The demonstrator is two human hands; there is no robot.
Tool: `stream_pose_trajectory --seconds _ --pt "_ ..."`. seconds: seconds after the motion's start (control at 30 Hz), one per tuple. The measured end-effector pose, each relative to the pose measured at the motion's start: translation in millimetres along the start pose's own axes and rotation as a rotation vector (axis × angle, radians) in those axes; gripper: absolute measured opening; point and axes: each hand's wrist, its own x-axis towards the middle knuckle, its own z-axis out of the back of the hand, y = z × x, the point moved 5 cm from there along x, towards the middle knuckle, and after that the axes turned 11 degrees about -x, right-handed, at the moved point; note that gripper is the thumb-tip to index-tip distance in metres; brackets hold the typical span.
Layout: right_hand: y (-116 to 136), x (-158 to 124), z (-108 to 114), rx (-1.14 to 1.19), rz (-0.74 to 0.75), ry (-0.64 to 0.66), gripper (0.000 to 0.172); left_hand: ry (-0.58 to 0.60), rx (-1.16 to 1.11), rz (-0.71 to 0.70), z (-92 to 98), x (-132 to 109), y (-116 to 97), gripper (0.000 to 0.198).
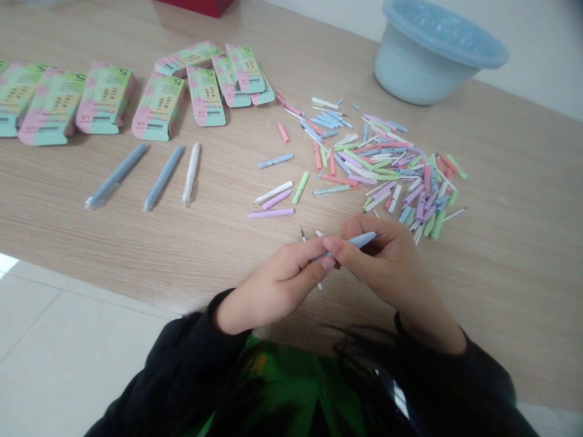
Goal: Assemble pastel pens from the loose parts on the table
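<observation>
Near the table's front edge my hands meet around a light blue pen. My left hand pinches its left end between thumb and fingers. Wrapped over its right part is my right hand, thumb reaching toward the left one. The pen's tapered tip points right; its other end is covered by fingers. Thin white refills lie on the table partly under my hands. Just beyond is a large heap of pen parts in blue, purple, green, white and coral. A few loose parts, such as a purple barrel, lie left of it.
Two blue pens and a white pen lie spaced apart on the left. Behind them several pink-green boxes lie in a row. A blue basin stands at the back right, and a red box at the far edge.
</observation>
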Motion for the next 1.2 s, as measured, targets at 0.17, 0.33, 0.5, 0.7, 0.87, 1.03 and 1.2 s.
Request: stream_pose_trajectory --seconds 0.17,0.33,0.5,0.7,0.87,1.03,1.2 --pt "3.2 -2.8 9.6 0.18 0.018 0.156 0.026 0.057 0.012 0.072 3.3 -2.0 2.3 0.026" --pt "2.4 -3.9 8.6 0.088 -0.02 0.182 0.02 0.077 0.044 0.053 3.8 -2.1 3.5 0.024" --pt "3.3 -5.1 8.6 -0.074 -0.029 0.127 0.024 0.081 0.067 0.048 0.5 -2.2 5.6 0.028" --pt "7.0 -8.3 7.4 0.001 -0.027 0.225 0.008 0.08 0.09 0.042 2.5 -2.8 6.6 0.026" --pt "-2.3 -9.3 0.3 0.07 -0.156 0.193 0.013 0.064 0.131 -0.013 2.3 -1.7 2.3 0.014" --pt "-5.9 -0.8 -12.2 0.203 -0.188 0.169 0.024 0.052 0.018 -0.055 -0.5 -0.2 -1.8 0.024" --pt "-11.5 -0.1 -11.3 0.27 -0.091 0.118 0.035 -0.273 0.287 0.009 53.6 -28.4 -23.1 0.033"
